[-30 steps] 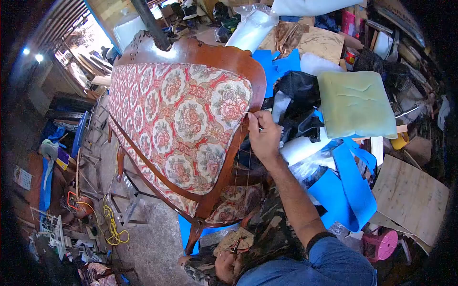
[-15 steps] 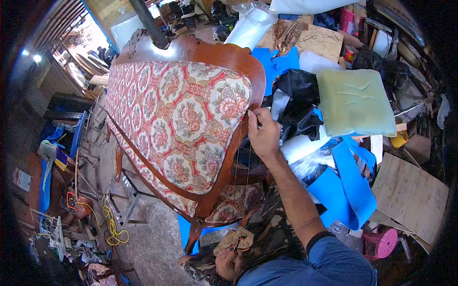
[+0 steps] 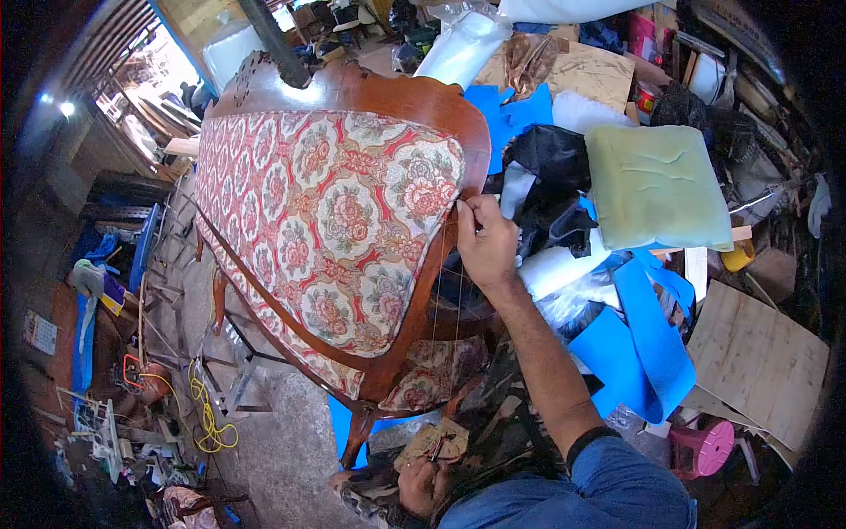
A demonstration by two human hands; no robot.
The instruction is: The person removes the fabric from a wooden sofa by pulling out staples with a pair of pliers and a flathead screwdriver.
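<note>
A carved wooden settee [image 3: 412, 348] stands before me, its back covered in red and cream floral fabric [image 3: 348, 216]. At the upper right edge of that fabric, where it meets the wooden frame, my right hand [image 3: 489, 242] is closed in a pinch. Fine thread [image 3: 438, 304] hangs down from near these fingertips toward my lap; the pinched end is too small to see clearly. Low in the view, my left hand [image 3: 419, 483] is closed around a thin tool [image 3: 437, 450], whose kind I cannot make out. Just beyond it lies a tan, irregular piece [image 3: 448, 439].
On the right are a pale green cushion [image 3: 656, 189], blue sheet material [image 3: 648, 339], black plastic [image 3: 551, 163], plywood [image 3: 758, 361] and a pink stool [image 3: 709, 450]. A yellow cord [image 3: 207, 419] and metal frames [image 3: 242, 370] lie on the floor at left.
My right hand stays pinched at the fabric edge, having shifted only very slightly. The left hand remains low, still closed; the tool's visible part has tilted a little.
</note>
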